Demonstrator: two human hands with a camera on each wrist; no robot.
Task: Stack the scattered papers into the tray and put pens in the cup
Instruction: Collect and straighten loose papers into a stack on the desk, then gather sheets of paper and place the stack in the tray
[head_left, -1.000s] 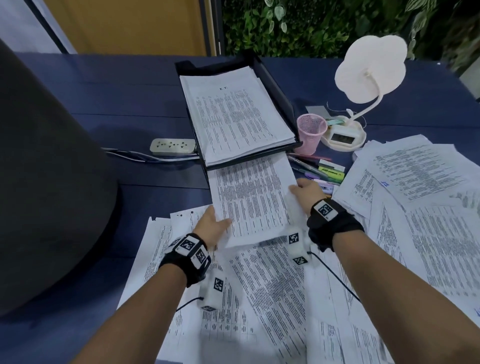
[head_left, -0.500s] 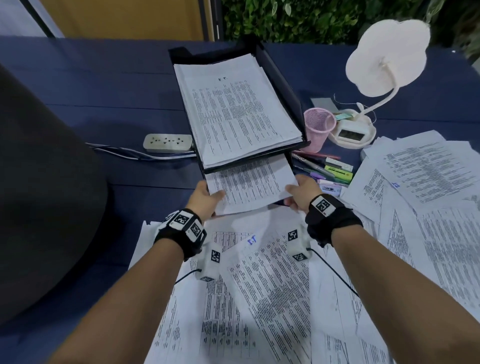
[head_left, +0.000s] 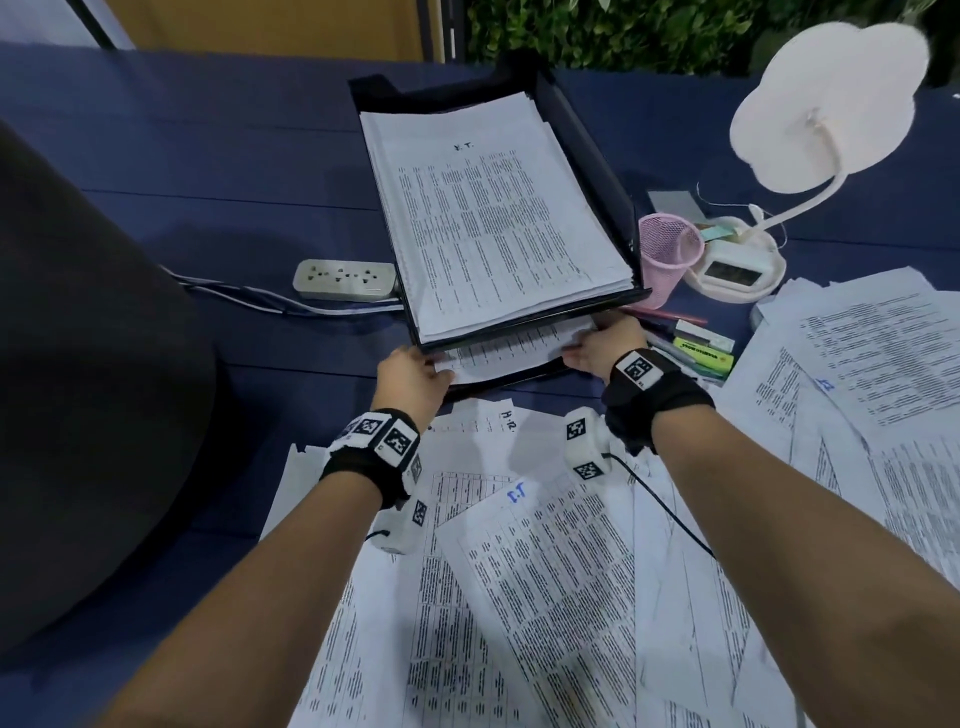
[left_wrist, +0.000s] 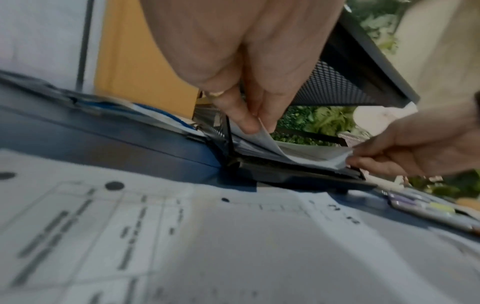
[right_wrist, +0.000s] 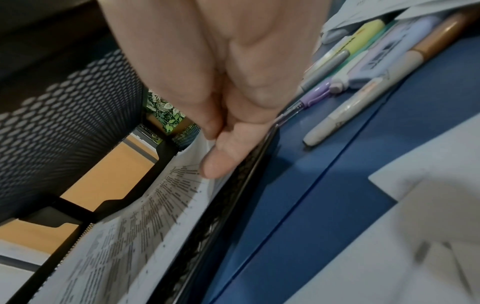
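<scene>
Both hands, left (head_left: 413, 382) & right (head_left: 605, 347), pinch a sheet (head_left: 511, 351) going into the lower tray (head_left: 511, 382). Risk: sheet buckles vs. stack inside, or corners crumple if pushed unevenly.

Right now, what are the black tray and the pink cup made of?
The black tray looks like matte, dark-coated metal mesh: tiny holes fill its underside. The pink cup shows the same fine holes; painted metal or plastic, I can't tell.

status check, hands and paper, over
Left hand and right hand both pinch sheet, mostly inside lower tray. Pens beside right hand, clear.
</scene>
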